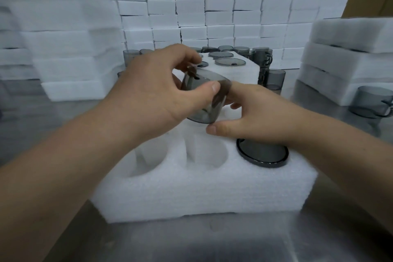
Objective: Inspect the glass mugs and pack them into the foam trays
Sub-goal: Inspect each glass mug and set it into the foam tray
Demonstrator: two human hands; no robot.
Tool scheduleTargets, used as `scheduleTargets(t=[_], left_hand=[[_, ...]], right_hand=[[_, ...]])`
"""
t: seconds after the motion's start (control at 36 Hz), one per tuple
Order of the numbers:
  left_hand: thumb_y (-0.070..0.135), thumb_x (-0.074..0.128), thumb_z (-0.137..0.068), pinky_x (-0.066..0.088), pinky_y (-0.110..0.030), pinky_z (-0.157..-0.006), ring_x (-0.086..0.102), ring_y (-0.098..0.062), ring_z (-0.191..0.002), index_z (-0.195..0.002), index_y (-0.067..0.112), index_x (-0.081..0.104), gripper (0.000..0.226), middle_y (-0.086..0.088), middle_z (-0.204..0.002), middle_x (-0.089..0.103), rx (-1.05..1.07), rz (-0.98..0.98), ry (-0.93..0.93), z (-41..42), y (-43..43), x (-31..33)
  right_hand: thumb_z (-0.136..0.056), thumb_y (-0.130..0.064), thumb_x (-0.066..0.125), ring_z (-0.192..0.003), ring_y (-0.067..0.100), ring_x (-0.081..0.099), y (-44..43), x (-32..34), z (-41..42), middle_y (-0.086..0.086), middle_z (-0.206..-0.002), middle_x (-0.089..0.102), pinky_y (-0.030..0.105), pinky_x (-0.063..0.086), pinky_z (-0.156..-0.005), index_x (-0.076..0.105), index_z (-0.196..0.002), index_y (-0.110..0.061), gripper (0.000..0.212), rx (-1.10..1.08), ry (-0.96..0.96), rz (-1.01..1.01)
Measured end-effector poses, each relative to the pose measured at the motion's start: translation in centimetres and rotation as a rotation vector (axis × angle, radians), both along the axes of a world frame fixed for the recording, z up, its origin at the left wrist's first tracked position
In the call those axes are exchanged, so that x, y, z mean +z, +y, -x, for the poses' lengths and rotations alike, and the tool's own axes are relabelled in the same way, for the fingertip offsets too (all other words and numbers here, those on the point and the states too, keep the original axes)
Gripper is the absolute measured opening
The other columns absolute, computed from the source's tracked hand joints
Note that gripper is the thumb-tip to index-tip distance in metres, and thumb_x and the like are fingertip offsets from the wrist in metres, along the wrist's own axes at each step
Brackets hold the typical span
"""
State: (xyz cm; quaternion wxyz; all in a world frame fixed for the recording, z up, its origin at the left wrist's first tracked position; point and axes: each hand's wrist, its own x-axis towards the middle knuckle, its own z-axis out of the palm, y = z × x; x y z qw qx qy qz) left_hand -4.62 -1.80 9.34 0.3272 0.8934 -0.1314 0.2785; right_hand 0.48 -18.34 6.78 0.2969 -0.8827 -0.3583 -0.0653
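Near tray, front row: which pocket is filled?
The right pocket: a grey mug sits in it. The left pocket and middle pocket are empty; the left hand and right hand grip a second mug.

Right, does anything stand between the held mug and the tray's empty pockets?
Nothing visible does. The left hand and right hand grip the held mug above the foam tray; its two empty pockets lie open below. The right pocket holds a packed mug.
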Motion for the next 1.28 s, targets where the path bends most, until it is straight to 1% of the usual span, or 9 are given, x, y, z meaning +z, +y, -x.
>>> scheduleTargets(t=[0.11,0.19,0.25,0.36,0.5,0.61,0.75,0.94,1.28], left_hand=[[0.061,0.052,-0.055,0.038,-0.017,-0.062,0.055,0.011,-0.074,-0.077,0.054,0.053,0.023,0.04,-0.082,0.053,0.007,-0.079,0.039,0.4,-0.1,0.2],[0.064,0.047,-0.053,0.034,-0.013,-0.062,0.049,0.017,-0.083,-0.076,0.055,0.053,0.026,0.031,-0.087,0.053,0.033,-0.133,0.05,0.9,0.1,0.3],[0.069,0.041,-0.046,0.032,-0.008,-0.061,0.048,0.019,-0.081,-0.077,0.06,0.052,0.034,0.032,-0.089,0.052,0.049,-0.132,0.062,1.3,0.3,0.5],[0.069,0.032,-0.038,0.032,-0.008,-0.06,0.049,0.017,-0.077,-0.071,0.067,0.048,0.037,0.038,-0.086,0.05,0.037,-0.085,0.089,2.3,0.4,0.7],[0.066,0.026,-0.035,0.032,-0.008,-0.063,0.047,0.014,-0.087,-0.091,0.059,0.053,0.062,0.03,-0.091,0.047,0.038,-0.192,0.128,2.7,0.1,0.4],[0.067,0.025,-0.036,0.041,-0.017,-0.07,0.05,0.004,-0.084,-0.086,0.057,0.054,0.058,0.027,-0.093,0.043,0.027,-0.258,0.174,2.9,-0.1,0.2],[0.071,0.025,-0.036,0.041,-0.027,-0.074,0.051,0.001,-0.084,-0.074,0.058,0.046,0.046,0.026,-0.09,0.043,0.035,-0.291,0.203,3.2,-0.3,0.2],[0.071,0.026,-0.034,0.041,-0.03,-0.074,0.049,0.002,-0.082,-0.076,0.051,0.046,0.051,0.025,-0.086,0.044,0.031,-0.342,0.228,3.1,-0.1,0.4],[0.071,0.032,-0.032,0.043,-0.029,-0.073,0.051,0.003,-0.079,-0.072,0.05,0.051,0.049,0.036,-0.091,0.043,-0.013,-0.352,0.245,3.4,0.2,0.9]], right_hand=[[-0.055,-0.06,0.058,-0.09,-0.028,0.04,0.1,0.1,0.0,-0.036,-0.091,0.049,0.005,0.039,-0.076,0.042,-0.084,-0.053,0.034,-0.011,0.015,0.077],[-0.053,-0.061,0.058,-0.082,-0.034,0.037,0.1,0.1,-0.1,-0.043,-0.086,0.049,0.0,0.035,-0.072,0.043,-0.084,-0.056,0.034,0.0,0.043,0.097],[-0.055,-0.06,0.058,-0.085,-0.033,0.039,0.1,0.0,-0.2,-0.05,-0.083,0.049,-0.004,0.033,-0.073,0.05,-0.094,-0.056,0.04,0.014,0.068,0.089],[-0.078,-0.042,0.06,-0.093,-0.015,0.049,0.1,-0.1,-0.5,-0.027,-0.109,0.058,0.01,0.037,-0.086,0.054,-0.124,-0.038,0.046,0.011,0.029,0.122],[-0.088,-0.022,0.056,-0.076,-0.02,0.048,0.0,-0.1,-0.5,-0.026,-0.099,0.058,0.004,0.033,-0.063,0.058,-0.113,-0.037,0.03,0.022,0.044,0.102],[-0.085,-0.029,0.058,-0.099,-0.006,0.05,0.1,-0.2,-0.5,-0.021,-0.112,0.06,0.008,0.036,-0.08,0.058,-0.113,-0.036,0.029,0.0,0.054,0.088],[-0.069,-0.042,0.051,-0.105,-0.007,0.048,0.3,0.1,0.0,-0.027,-0.106,0.054,0.019,0.039,-0.089,0.052,-0.105,-0.046,0.036,-0.002,0.077,0.08],[-0.063,-0.045,0.045,-0.103,-0.006,0.048,0.3,0.0,0.0,-0.022,-0.114,0.057,0.015,0.038,-0.085,0.056,-0.117,-0.035,0.056,0.002,0.063,0.076],[-0.068,-0.048,0.047,-0.103,-0.008,0.046,0.4,-0.2,-0.3,-0.02,-0.121,0.058,0.005,0.034,-0.08,0.054,-0.124,-0.034,0.059,-0.009,0.051,0.077]])
